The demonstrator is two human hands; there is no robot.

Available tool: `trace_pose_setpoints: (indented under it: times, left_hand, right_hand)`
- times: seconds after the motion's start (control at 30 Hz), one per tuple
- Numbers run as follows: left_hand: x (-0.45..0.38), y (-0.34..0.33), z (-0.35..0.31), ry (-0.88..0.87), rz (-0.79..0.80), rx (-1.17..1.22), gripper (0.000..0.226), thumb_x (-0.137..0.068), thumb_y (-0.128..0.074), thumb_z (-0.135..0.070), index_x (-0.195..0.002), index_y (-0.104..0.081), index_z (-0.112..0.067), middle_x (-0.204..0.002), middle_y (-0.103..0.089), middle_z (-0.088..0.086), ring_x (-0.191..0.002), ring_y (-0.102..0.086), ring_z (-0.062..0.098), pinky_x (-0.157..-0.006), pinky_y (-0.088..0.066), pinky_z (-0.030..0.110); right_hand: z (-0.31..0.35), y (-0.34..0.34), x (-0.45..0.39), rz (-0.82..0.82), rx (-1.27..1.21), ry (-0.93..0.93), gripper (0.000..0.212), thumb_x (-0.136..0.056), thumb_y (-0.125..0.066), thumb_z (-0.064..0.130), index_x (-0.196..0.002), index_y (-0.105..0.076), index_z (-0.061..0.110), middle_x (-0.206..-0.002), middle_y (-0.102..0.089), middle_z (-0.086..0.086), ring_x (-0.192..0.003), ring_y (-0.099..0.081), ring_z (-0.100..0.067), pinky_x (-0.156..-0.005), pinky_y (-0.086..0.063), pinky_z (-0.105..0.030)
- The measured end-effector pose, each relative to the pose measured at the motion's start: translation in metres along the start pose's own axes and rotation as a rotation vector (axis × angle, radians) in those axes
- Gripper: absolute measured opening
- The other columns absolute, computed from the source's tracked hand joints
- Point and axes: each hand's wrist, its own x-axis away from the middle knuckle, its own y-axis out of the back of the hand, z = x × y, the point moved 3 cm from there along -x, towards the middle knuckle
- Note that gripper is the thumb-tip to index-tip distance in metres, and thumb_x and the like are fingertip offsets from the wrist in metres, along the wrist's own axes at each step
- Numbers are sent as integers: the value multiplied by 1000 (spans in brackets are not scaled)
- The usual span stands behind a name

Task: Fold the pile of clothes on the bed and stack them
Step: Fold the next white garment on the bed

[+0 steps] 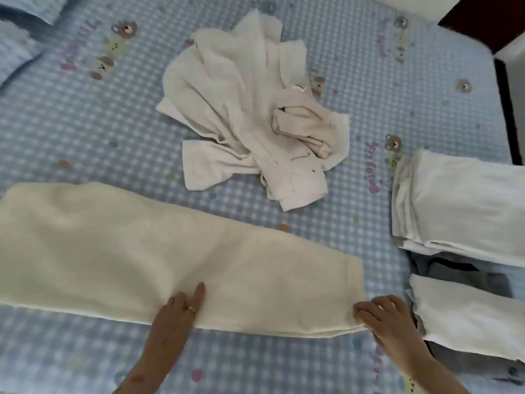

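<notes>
A cream garment lies folded lengthwise across the near part of the bed. My left hand rests flat on its near edge, fingers straight. At the garment's right end, the curled fingers of my right hand grip the corner. A crumpled pile of white and beige clothes sits in the middle of the bed. Folded white clothes are stacked at the right, and a second folded white piece lies nearer on top of grey fabric.
The bed has a blue checked sheet with bear prints. Pillows lie at the far left. The bed's right edge meets dark furniture at the top right.
</notes>
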Motion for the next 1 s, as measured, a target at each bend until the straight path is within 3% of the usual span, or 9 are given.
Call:
trace_pose_setpoints:
  times: [0.17, 0.23, 0.3, 0.37, 0.5, 0.63, 0.7, 0.87, 1.0]
  left_hand:
    - [6, 1, -63, -8, 111, 24, 93, -31, -77, -1, -123, -60, 1, -80, -57, 10, -66, -57, 29, -46, -51, 30]
    - [-2, 5, -95, -2, 91, 69, 90, -41, -70, 2, -129, -55, -1, -95, -63, 13, -78, -62, 30, -61, -55, 35]
    - [-20, 11, -132, -49, 1, 124, 72, -61, -56, -6, -133, -52, -4, -118, -62, 17, -102, -61, 35, -85, -51, 39]
    - [-39, 9, -166, -110, -13, 128, 60, -80, -43, -25, -136, -48, -7, -139, -48, 20, -128, -44, 38, -103, -32, 43]
    - [-57, -20, -196, -175, 154, 75, 68, -85, -40, -51, -140, -44, -11, -148, -34, 20, -135, -35, 40, -106, -23, 53]
    - [-60, -13, -196, -114, 311, 99, 67, -91, -34, -49, -147, -30, -11, -155, -13, 20, -142, -18, 39, -113, -10, 53]
    - [-59, 7, -194, -24, 332, 398, 57, -100, -29, -43, -150, -18, -20, -159, 1, 8, -147, -2, 24, -118, -2, 40]
    - [-29, 92, -157, 351, 268, 1508, 32, -95, -41, -44, -120, -60, -35, -124, -64, -7, -113, -59, 2, -100, -46, 25]
    - [-22, 131, -80, 453, 229, 1492, 25, -90, -52, -52, -97, -70, -36, -94, -75, 3, -91, -71, 25, -69, -56, 28]
  right_hand:
    - [-10, -58, 74, 129, -179, -359, 53, -34, -89, 4, -82, -73, 20, -94, -70, 2, -88, -54, -20, -73, -51, -36]
    - [-15, -67, 79, 97, -516, -778, 41, -65, -78, -4, -102, -68, 9, -110, -63, -12, -89, -63, -26, -74, -54, -38]
    - [-16, -76, 69, -8, -701, -1152, 26, -89, -60, 19, -107, -61, 0, -105, -61, -21, -82, -63, -32, -71, -50, -40]
    - [-9, -87, 48, -18, -895, -1282, 45, -87, -56, 44, -95, -62, 1, -88, -64, -18, -81, -61, -34, -71, -49, -41]
    - [-2, -104, 37, -39, -1115, -1491, 46, -80, -71, 41, -111, -55, 11, -101, -65, -2, -88, -59, -21, -72, -44, -31]
    - [-10, -88, 33, 9, -1261, -1376, 27, -86, -66, 31, -106, -62, 12, -98, -69, -3, -80, -60, -11, -59, -41, -25]
    - [-8, -54, 22, -75, -1457, -1330, 19, -87, -67, 22, -106, -64, 18, -98, -71, -1, -84, -64, -16, -65, -50, -30]
    - [65, 53, -48, -10, -1891, -880, 31, -82, -70, 17, -111, -61, 22, -102, -73, -1, -92, -70, -20, -66, -56, -29]
    - [173, 85, -131, 79, -1842, -583, 41, -85, -65, 17, -121, -53, 30, -95, -71, 0, -91, -69, -20, -75, -56, -26]
